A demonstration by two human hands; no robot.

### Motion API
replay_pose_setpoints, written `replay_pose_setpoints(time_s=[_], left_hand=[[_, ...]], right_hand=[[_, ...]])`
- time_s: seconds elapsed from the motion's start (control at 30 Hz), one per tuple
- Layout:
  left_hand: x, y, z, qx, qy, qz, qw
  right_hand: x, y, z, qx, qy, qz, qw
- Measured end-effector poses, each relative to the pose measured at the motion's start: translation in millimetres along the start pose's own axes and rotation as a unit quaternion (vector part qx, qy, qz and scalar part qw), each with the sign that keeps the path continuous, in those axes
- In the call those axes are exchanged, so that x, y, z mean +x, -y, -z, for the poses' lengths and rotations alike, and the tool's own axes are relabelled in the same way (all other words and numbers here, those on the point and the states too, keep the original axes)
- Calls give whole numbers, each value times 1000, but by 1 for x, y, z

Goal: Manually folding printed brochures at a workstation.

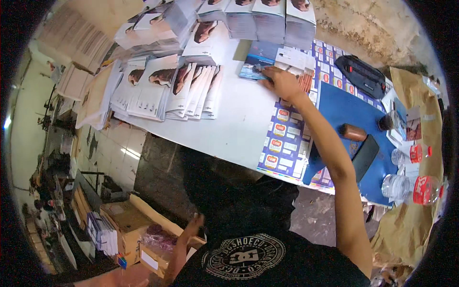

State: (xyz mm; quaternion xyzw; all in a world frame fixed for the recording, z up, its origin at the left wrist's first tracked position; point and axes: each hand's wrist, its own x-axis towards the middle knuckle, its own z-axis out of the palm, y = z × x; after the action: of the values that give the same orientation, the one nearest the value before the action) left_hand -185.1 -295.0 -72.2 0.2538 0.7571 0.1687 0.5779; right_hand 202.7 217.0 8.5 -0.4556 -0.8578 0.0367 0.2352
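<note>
My right arm stretches across the table to a blue booklet lying at the far middle. My right hand is closed at its right edge, thumb and bent fingers on the booklet. A printed sheet with a brown picture lies partly under that hand. Low at the left, beside my dark shirt, hangs my left hand, away from the table; its fingers are small and dim, so their hold cannot be made out. Left of the booklet, white leaflets with brown pictures lie fanned out on the white tabletop.
Tall leaflet stacks line the table's back. To the right lie a black pouch, a blue mat, a brown case, a dark phone-like slab and plastic bottles. Cardboard boxes stand at lower left.
</note>
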Motion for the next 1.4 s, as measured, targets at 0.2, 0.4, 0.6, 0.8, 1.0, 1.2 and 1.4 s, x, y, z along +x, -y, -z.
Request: replay_pose_setpoints(time_s=[0.2,0.4,0.6,0.8,1.0,1.2,1.4], left_hand=[[-22,-94,24,-4,-90,-210,974],[57,-266,-31,-419,278,-223,835],[54,-292,-85,-82,15,-444,892],[-23,-312,-70,-152,88,-484,857],[58,-322,-81,-14,-4,-397,918],[49,-293,-82,-101,-35,-338,935],[53,-297,-90,-180,56,-302,934]], right_hand=[[-1,13,13,-17,5,-27,999],[-110,113,41,54,1,72,996],[-221,188,95,159,49,-34,986],[-252,166,86,487,-178,-368,772],[-205,115,60,607,7,-392,691],[-185,124,68,603,-73,-441,660],[-163,148,41,282,-31,-192,940]])
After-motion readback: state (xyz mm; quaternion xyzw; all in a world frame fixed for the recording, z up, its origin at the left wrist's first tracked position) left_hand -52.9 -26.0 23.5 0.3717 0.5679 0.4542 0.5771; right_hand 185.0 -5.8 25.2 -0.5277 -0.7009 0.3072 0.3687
